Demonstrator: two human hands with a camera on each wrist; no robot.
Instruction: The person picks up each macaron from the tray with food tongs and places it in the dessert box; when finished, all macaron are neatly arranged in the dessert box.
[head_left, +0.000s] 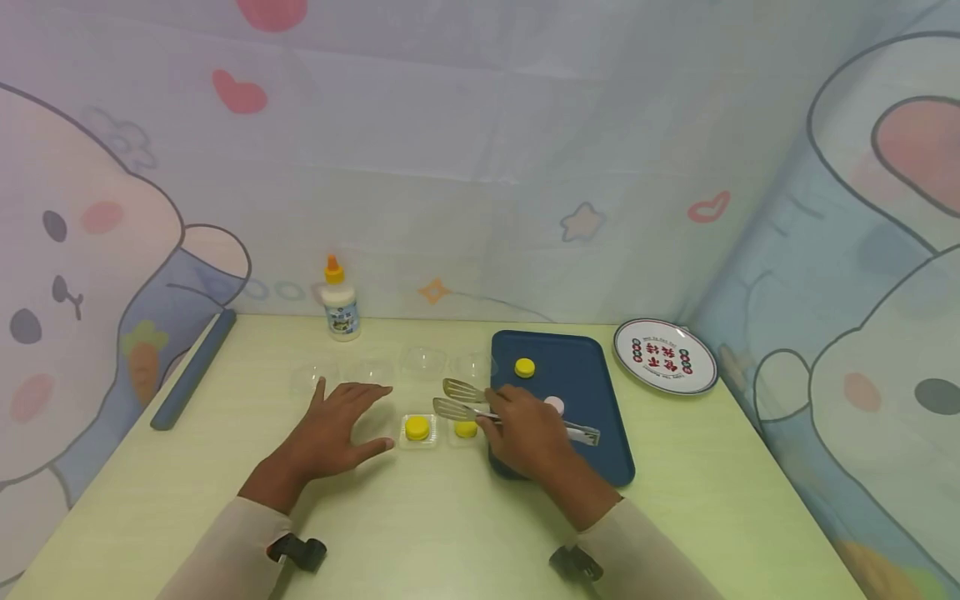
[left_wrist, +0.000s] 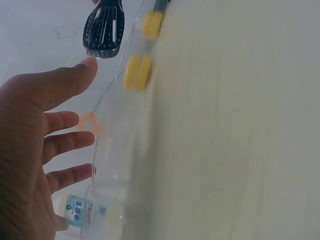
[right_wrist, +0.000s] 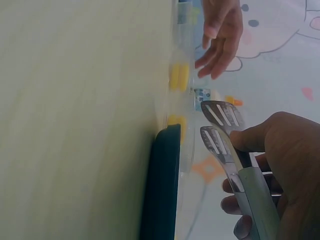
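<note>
Two sleeves lie nearest the head camera, low over the surface; beyond them, the right hand is above the left part of the blue tray, gripping metal tongs. Their long axis crosses the tray's left edge, slotted ends pointing left, away from the tray; a tray-borne yellow disc and a pink disc sit on the tray, the pink one just beside the right hand; left of the tray are two clear boxes with boxed yellow discs, one in each. Farther left of the tray, the left hand is empty with fingers spread; it is nearer the left box, the right hand nearer the right one; any further move would seem to turn on the tips aiming at the boxes, while the tray's discs lie off that line.

Left wrist view: thumb and fingers stand apart, nothing between them; the boxes lie towards the tray.

Right wrist view: the right hand's fingers wrap the tongs, thumb along one arm; the slotted ends are parted, nothing between them, raised above the tray.
</note>
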